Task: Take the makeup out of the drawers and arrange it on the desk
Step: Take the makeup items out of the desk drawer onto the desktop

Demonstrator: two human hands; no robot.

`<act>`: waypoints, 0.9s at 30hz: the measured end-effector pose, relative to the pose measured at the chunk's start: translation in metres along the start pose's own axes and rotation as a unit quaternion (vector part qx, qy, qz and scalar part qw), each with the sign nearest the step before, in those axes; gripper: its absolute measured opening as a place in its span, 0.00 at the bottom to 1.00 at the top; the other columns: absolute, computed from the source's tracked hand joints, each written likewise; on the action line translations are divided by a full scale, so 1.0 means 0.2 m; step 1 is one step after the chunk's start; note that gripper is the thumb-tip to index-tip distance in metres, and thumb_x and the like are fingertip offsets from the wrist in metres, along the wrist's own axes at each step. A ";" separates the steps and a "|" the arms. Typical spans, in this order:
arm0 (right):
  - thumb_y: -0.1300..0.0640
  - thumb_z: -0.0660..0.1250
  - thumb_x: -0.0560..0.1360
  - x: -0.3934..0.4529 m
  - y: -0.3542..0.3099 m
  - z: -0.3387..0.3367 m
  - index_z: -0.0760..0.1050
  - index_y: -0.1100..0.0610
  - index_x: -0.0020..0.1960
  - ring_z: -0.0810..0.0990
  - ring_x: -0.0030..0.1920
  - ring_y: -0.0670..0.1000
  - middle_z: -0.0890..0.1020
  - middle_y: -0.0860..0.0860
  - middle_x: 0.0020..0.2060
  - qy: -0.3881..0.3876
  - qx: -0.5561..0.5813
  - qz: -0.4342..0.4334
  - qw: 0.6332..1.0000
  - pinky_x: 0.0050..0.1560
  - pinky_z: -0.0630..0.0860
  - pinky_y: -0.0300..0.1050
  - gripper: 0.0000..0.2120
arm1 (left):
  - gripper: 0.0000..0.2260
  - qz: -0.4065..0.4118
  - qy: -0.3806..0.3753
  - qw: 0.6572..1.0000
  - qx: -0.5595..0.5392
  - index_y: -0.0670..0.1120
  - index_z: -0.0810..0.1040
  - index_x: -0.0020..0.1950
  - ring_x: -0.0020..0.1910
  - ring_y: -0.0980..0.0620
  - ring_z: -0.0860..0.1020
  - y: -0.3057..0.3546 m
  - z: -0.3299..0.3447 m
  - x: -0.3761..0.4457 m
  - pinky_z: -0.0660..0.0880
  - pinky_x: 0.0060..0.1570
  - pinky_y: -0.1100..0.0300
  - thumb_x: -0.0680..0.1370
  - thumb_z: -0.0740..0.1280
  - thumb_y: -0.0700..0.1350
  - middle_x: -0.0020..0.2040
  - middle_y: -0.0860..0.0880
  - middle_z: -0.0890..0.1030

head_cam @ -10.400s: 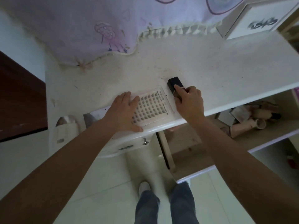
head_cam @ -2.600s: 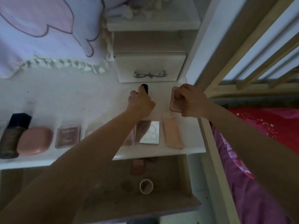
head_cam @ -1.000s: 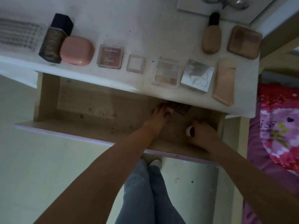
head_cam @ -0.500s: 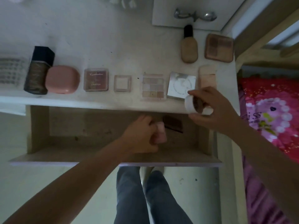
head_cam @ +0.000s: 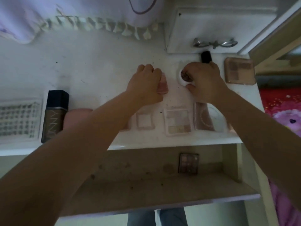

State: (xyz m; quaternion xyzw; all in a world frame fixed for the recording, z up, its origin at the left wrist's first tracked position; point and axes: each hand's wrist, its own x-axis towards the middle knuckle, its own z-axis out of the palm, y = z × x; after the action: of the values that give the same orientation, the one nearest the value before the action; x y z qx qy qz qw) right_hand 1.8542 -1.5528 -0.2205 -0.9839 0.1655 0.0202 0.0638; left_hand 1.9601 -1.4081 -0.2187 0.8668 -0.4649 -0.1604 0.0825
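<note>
Dark-cased eyeshadow palette (head_cam: 189, 163) lies alone on the floor of the open drawer (head_cam: 162, 185), toward the person and below both hands, nearer the right forearm than the left. Its long axis runs roughly front to back; it lies flat, lid up. By judgement it is the next item to fetch, and the right hand has the shorter reach back to it.

Left hand (head_cam: 146, 84) rests on the desk (head_cam: 97, 70) with fingers curled round a small pink case (head_cam: 162, 84), which appears to touch the surface. Right hand (head_cam: 203, 80), just beside it, grips a round white-rimmed pot (head_cam: 183, 75), thumb on the near rim. A black cap (head_cam: 206, 57) shows just beyond the right knuckles; its bottle is hidden.
</note>
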 end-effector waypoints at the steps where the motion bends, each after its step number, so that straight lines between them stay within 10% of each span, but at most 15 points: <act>1: 0.63 0.63 0.69 0.01 0.01 0.01 0.72 0.63 0.58 0.75 0.56 0.61 0.77 0.59 0.56 0.001 0.000 0.014 1.000 0.62 0.62 0.54 0.17 | 0.25 0.004 -0.004 1.000 -0.008 0.40 0.68 0.63 0.62 0.42 0.65 0.00 0.01 0.03 0.68 0.58 0.52 0.70 0.69 0.46 0.62 0.41 0.69; 9: 0.60 0.61 0.72 -0.01 0.05 0.04 0.68 0.60 0.65 0.62 0.70 0.60 0.65 0.60 0.69 -0.025 -0.010 0.055 0.998 0.68 0.57 0.60 0.22 | 0.21 0.021 -0.010 1.000 -0.015 0.38 0.66 0.65 0.70 0.42 0.60 0.06 0.04 0.11 0.65 0.64 0.51 0.73 0.63 0.38 0.70 0.40 0.63; 12: 0.59 0.57 0.68 -0.15 0.01 -0.01 0.75 0.67 0.56 0.75 0.57 0.68 0.76 0.69 0.56 0.118 0.051 -0.017 0.992 0.58 0.71 0.56 0.20 | 0.23 0.002 -0.021 1.000 -0.015 0.39 0.63 0.69 0.75 0.43 0.52 0.10 0.03 0.03 0.60 0.69 0.49 0.75 0.62 0.39 0.75 0.41 0.54; 15: 0.63 0.60 0.70 -0.48 -0.10 -0.06 0.78 0.67 0.47 0.78 0.43 0.52 0.82 0.63 0.40 0.186 0.161 -0.045 0.968 0.46 0.71 0.39 0.12 | 0.22 0.000 0.056 0.997 -0.051 0.39 0.66 0.68 0.72 0.41 0.58 0.13 0.05 -0.18 0.63 0.67 0.49 0.74 0.61 0.39 0.73 0.39 0.61; 19: 0.57 0.63 0.70 -0.94 -0.21 0.20 0.80 0.58 0.48 0.81 0.41 0.50 0.83 0.55 0.41 -0.040 0.145 -0.124 0.981 0.45 0.73 0.36 0.11 | 0.12 0.136 0.225 0.963 -0.054 0.37 0.75 0.50 0.55 0.37 0.74 0.16 0.30 -0.62 0.75 0.51 0.49 0.69 0.60 0.39 0.54 0.33 0.79; 22: 0.51 0.67 0.72 -1.05 -0.20 0.47 0.64 0.54 0.69 0.70 0.64 0.59 0.69 0.58 0.66 -0.276 0.071 0.001 0.959 0.64 0.69 0.49 0.27 | 0.09 0.177 0.159 0.971 -0.024 0.42 0.70 0.52 0.55 0.42 0.72 0.19 0.56 -0.97 0.76 0.51 0.51 0.74 0.57 0.42 0.51 0.36 0.81; 27: 0.46 0.69 0.70 -0.98 -0.23 0.68 0.54 0.61 0.71 0.66 0.66 0.64 0.64 0.64 0.67 -0.263 0.217 0.312 0.887 0.65 0.67 0.54 0.39 | 0.16 0.047 -0.022 0.998 0.042 0.46 0.74 0.57 0.45 0.44 0.83 0.22 0.81 -1.34 0.79 0.42 0.55 0.71 0.60 0.49 0.49 0.43 0.83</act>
State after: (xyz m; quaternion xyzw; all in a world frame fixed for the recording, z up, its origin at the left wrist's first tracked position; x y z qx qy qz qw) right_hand 1.6809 -1.4282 -0.3376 -0.8021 0.4411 0.2605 0.3071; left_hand 1.7301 -1.2075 -0.3025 0.8429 -0.5132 -0.1557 0.0431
